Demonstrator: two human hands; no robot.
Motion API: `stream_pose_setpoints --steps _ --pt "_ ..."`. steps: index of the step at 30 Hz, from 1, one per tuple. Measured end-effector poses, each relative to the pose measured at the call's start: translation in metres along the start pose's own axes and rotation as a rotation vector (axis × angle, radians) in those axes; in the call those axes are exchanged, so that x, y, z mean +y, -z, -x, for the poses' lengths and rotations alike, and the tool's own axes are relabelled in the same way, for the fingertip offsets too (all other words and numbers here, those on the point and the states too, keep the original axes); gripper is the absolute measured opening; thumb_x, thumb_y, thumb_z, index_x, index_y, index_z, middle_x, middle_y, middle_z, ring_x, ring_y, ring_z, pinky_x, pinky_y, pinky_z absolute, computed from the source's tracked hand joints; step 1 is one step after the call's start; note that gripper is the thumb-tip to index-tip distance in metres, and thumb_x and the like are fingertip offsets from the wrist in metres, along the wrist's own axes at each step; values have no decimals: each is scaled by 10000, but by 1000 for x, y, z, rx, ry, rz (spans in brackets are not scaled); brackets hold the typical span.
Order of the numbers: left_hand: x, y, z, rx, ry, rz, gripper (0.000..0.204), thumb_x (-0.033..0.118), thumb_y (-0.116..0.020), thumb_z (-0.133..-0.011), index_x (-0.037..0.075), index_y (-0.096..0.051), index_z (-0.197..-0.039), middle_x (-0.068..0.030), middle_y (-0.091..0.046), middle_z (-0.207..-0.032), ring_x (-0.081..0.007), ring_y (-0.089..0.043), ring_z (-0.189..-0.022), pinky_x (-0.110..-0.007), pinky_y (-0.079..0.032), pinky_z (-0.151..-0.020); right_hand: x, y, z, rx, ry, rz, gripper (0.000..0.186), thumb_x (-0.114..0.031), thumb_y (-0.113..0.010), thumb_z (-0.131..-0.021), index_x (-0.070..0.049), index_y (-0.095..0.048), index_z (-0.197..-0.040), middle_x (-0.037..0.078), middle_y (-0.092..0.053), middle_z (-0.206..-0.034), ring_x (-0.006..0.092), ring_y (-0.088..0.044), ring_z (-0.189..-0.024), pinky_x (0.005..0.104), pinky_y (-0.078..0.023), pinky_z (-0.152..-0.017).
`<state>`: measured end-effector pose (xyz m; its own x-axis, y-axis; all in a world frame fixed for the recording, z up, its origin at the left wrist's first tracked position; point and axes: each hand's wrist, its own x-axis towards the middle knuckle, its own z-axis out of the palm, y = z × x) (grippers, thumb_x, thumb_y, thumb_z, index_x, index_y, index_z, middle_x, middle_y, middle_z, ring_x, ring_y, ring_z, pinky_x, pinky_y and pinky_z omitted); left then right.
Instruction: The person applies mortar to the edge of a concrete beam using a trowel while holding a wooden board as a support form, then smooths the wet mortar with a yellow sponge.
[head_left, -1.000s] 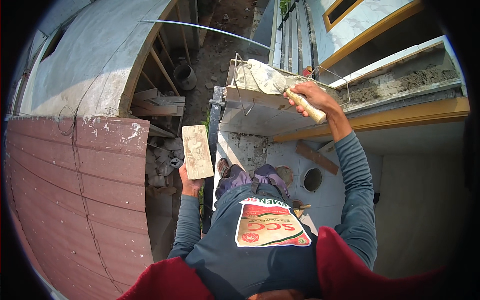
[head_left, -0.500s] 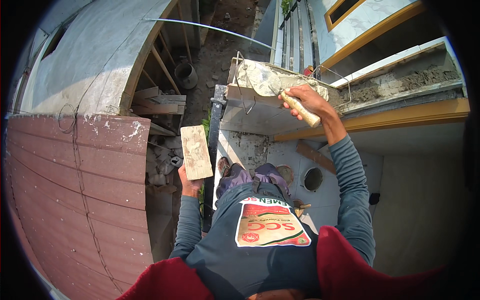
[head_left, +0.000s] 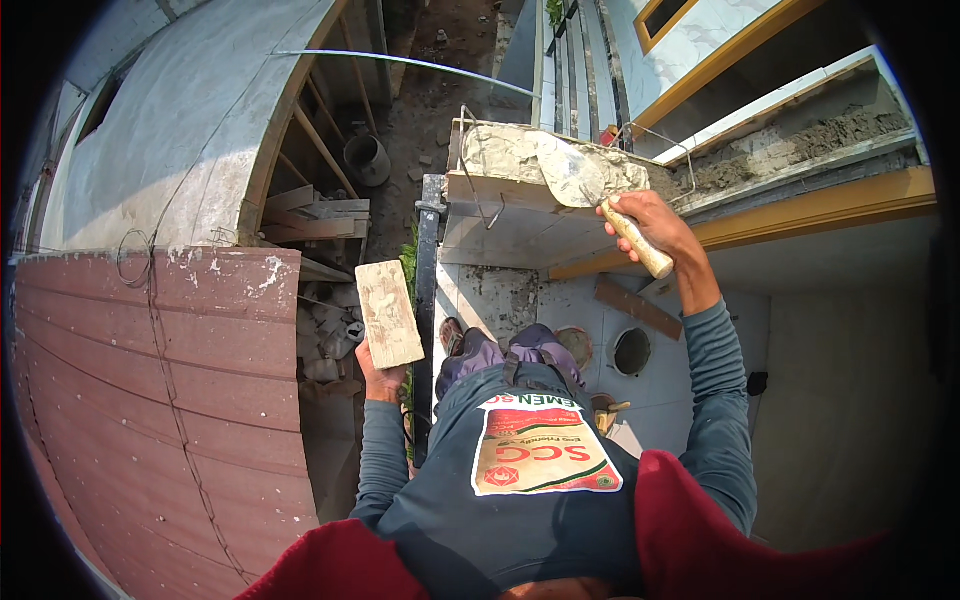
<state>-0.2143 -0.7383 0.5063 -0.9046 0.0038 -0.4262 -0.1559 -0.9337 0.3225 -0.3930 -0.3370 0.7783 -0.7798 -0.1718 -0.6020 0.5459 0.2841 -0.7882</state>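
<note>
To the left of your left fingers (head_left: 364, 356) spread a red-brown ridged roof (head_left: 235, 350) with a dark cable (head_left: 154, 290) running down it, while beyond those fingers lay some wooden boards (head_left: 312, 229) and, farther off, a grey bucket (head_left: 372, 163). Below your right fingers (head_left: 624, 243), a brown plank (head_left: 638, 308) rested on the tiled floor (head_left: 660, 390); well beyond them you had a yellow-framed window (head_left: 665, 13).

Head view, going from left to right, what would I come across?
Red-brown ribbed sheet → brick in the left hand → sandaled foot → trowel in the right hand → rough grey mortar toward the right edge.
</note>
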Motion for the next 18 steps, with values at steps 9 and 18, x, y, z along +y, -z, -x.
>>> stream_pose_setpoints --steps 9,18 --pt "5 -20 0 39 13 -90 429 220 -423 -941 -25 -565 -1264 -135 -656 -1195 -289 -677 -1020 -426 -547 -901 -5 -8 12 119 107 91 269 -242 -493 -990 5 -598 -993 44 -614 -757 81 -557 -502 234 -469 -384" --pt "8 -23 -3 -35 10 -116 396 194 -435 -967 -62 -569 -1239 -152 -658 -1179 -301 -681 -1003 -447 -553 -888 17 3 -11 -3 -37 -134 268 -230 -487 -994 13 -599 -1006 41 -596 -727 97 -539 -478 245 -457 -376"
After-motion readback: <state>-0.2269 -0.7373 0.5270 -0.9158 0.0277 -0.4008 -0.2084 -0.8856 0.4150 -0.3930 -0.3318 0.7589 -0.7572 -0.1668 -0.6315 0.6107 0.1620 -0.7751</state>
